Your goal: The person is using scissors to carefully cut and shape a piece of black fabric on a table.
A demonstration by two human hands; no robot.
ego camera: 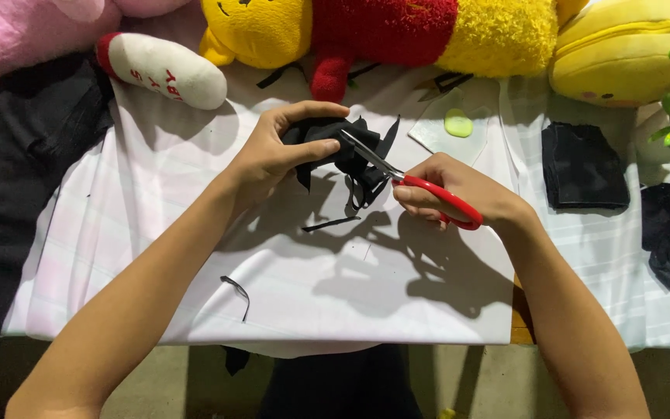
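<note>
black cloth (344, 147) beside scissors (420, 188)

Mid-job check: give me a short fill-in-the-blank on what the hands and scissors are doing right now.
1. The right hand holds scissors with ____ handles.
2. The left hand grips a bunched piece of ____ fabric.
3. The scissor blades point toward the ____ hand.
4. A loose black strip lies on the ____ cloth covering the table.

Missing words: red; black; left; white
</note>
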